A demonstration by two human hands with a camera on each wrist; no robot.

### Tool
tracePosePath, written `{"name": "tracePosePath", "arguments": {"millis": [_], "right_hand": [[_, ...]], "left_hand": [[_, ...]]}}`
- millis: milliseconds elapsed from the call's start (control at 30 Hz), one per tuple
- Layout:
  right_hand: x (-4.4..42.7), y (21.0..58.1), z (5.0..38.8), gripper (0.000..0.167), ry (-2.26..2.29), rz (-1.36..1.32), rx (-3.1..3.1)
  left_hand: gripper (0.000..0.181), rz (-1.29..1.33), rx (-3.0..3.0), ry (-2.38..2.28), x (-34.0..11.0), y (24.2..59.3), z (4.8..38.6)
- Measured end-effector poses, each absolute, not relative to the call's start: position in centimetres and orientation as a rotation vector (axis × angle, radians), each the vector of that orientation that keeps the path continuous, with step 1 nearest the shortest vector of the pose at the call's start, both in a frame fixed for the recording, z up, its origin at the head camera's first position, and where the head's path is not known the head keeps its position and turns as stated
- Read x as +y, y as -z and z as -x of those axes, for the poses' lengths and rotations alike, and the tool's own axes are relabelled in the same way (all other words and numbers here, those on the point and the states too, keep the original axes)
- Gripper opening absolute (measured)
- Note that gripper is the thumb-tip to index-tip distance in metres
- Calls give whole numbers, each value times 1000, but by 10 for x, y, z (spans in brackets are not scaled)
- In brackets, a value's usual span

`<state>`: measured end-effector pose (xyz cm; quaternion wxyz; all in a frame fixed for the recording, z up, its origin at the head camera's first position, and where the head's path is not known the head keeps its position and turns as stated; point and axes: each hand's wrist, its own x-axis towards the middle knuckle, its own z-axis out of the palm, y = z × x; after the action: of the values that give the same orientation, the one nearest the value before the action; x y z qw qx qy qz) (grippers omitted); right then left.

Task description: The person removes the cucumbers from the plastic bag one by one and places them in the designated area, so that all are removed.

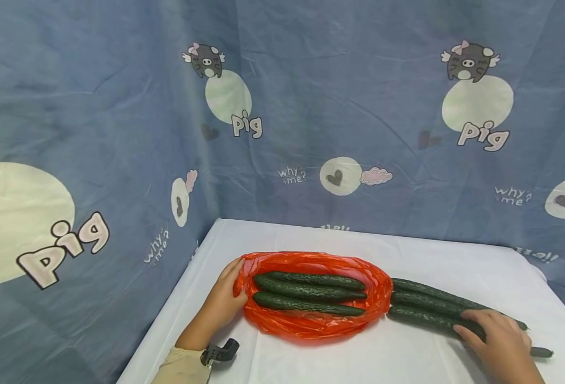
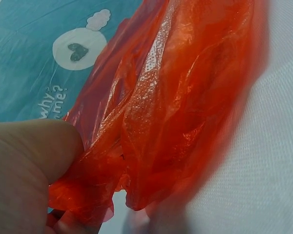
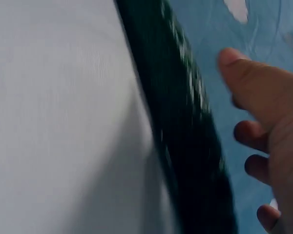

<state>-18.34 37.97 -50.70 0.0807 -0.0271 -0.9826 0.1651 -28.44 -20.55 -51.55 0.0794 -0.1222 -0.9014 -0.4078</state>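
Note:
A red plastic bag (image 1: 311,332) lies with its mouth spread wide, and three dark green cucumbers (image 1: 308,290) lie side by side inside it. My left hand (image 1: 223,296) pinches the bag's left edge; in the left wrist view the thumb (image 2: 58,146) presses on the gathered plastic. To the bag's right, three more cucumbers (image 1: 428,301) lie on the table, their left ends close to the bag. Over the right part of these, my right hand (image 1: 500,338) is spread, its fingers loosely bent. The right wrist view shows a gap between the thumb (image 3: 249,78) and the nearest cucumber (image 3: 178,122).
A white cloth covers the table (image 1: 359,360). Blue printed curtains (image 1: 383,122) rise behind the table and along its left side. A dark strap (image 1: 220,352) sits on the left wrist.

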Motion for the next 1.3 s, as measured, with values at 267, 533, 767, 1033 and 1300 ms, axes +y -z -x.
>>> {"name": "tracePosePath", "arguments": {"millis": [267, 533, 767, 1033, 1300], "right_hand": [[326, 488, 190, 36, -534, -158, -2743], [275, 477, 199, 34, -572, -349, -2711], [239, 478, 209, 37, -622, -457, -2718], [203, 483, 220, 40, -555, -568, -2721], [174, 486, 231, 40, -583, -664, -2743]], "left_hand": [[84, 358, -2699, 1216, -206, 517, 284], [84, 358, -2706, 1232, -206, 517, 284], [84, 370, -2690, 1238, -206, 517, 285], [85, 382, -2680, 1279, -205, 514, 286], [84, 390, -2656, 1258, -204, 516, 286]]}}
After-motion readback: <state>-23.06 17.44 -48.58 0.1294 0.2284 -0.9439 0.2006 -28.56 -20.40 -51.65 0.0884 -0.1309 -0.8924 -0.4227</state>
